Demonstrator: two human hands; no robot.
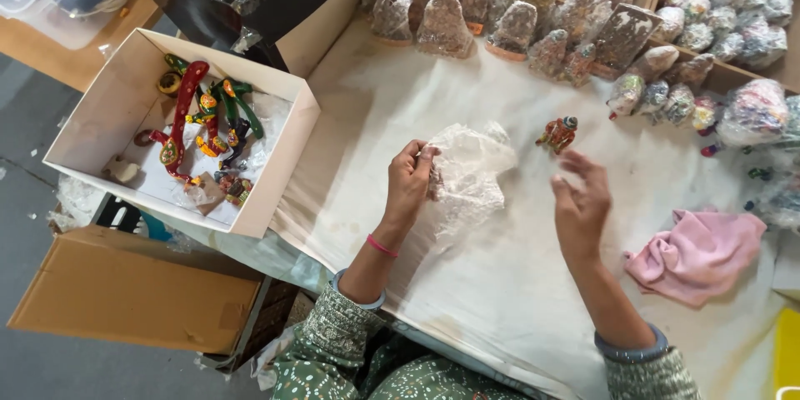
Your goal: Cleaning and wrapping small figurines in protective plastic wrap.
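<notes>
Cream cloth covers the tabletop (467, 300), and on it, near the middle, lies a crumpled sheet of bubble wrap (468, 173). The left hand (408, 183) pinches its left edge with closed fingers. The right hand (579, 204) hovers open just beside it, empty. A small painted figurine (558, 133) stands just beyond. A pink rag (696, 254) lies to the right; wrapped figurines (500, 8) crowd the far edge.

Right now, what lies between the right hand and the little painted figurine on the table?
Nothing: in the head view, only bare white table cloth separates the right hand from the painted figurine. The left hand holds a crumpled plastic wrap off to the side.
</notes>
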